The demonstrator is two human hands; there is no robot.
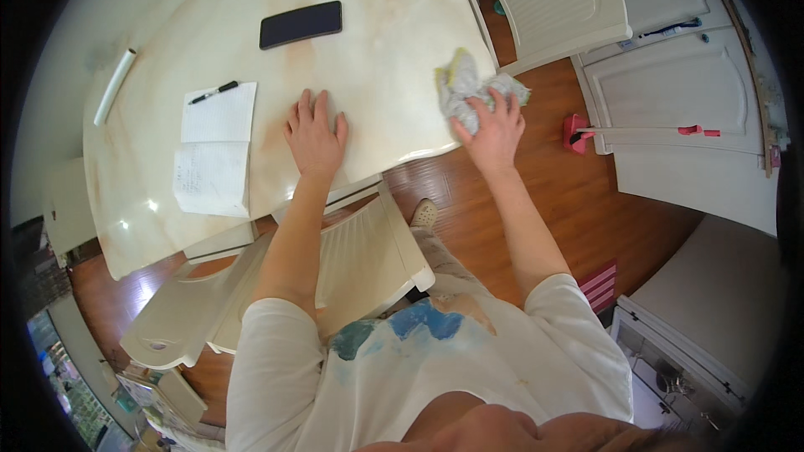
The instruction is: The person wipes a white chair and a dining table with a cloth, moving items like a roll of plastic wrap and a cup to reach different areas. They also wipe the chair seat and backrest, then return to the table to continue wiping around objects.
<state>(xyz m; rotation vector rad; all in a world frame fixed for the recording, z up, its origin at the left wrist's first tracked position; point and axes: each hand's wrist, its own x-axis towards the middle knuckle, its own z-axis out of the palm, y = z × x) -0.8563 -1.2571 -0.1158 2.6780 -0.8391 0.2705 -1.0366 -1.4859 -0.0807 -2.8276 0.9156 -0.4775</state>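
Observation:
My right hand (494, 135) presses on a crumpled grey cloth with yellow-green edging (461, 91) at the right edge of the marble-patterned table (383, 75). Part of the cloth juts past the edge. My left hand (316, 135) rests palm down on the tabletop, fingers spread, holding nothing. Left of it lies an open lined notebook (217, 129) with handwriting on its lower page. A black pen (213, 93) lies across its upper page. Farther back is a dark-screened smartphone (301, 25). Toward the far left sits a white roll or tube (115, 86).
Cream chairs stand close to the table, one at the back right (553, 6), one near my body (370, 251) and another at the lower left (169, 314). A pink dustpan (575, 134) is on the wooden floor (553, 176) before white cabinets (672, 94).

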